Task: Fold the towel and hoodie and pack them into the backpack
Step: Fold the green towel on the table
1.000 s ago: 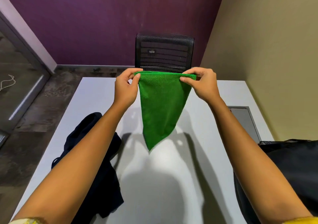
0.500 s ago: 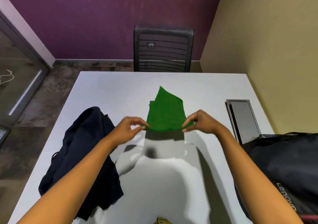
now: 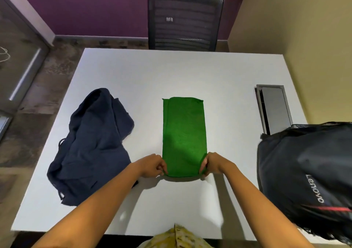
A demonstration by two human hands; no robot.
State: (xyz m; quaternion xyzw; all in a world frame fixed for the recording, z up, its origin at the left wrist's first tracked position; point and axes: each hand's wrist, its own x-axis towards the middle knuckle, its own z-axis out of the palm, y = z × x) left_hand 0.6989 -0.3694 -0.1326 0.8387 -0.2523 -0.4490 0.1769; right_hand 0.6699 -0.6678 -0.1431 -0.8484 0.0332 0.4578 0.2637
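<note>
The left hand (image 3: 152, 165) pinches the near left corner of the towel (image 3: 184, 133), fingers curled on the hem, and the right hand (image 3: 214, 164) pinches the near right corner the same way. Between them the green towel lies flat as a long folded strip, running straight away from both hands, its far end rounded over and well beyond the fingertips. Its near edge sits just lifted off the surface, a thin shadow under it.

All of it rests on a white table (image 3: 219, 76), square-cornered, with both forearms reaching in over the near edge. Past the towel's far end a black mesh chair (image 3: 185, 19) stands against the table, backed by a purple wall; a tan wall runs along beyond the right hand. Mottled dark floor shows beyond the left hand.

Left of the left hand, the hoodie (image 3: 91, 147) lies in a rumpled navy heap, unfolded, its near edge just beside the left forearm. Off to the right of the right hand, the backpack (image 3: 304, 171) sits black and bulky on the table's corner, white lettering along its side. Beyond it, a grey hatch (image 3: 274, 108) is set into the tabletop. Nothing lies between the towel and either neighbour.
</note>
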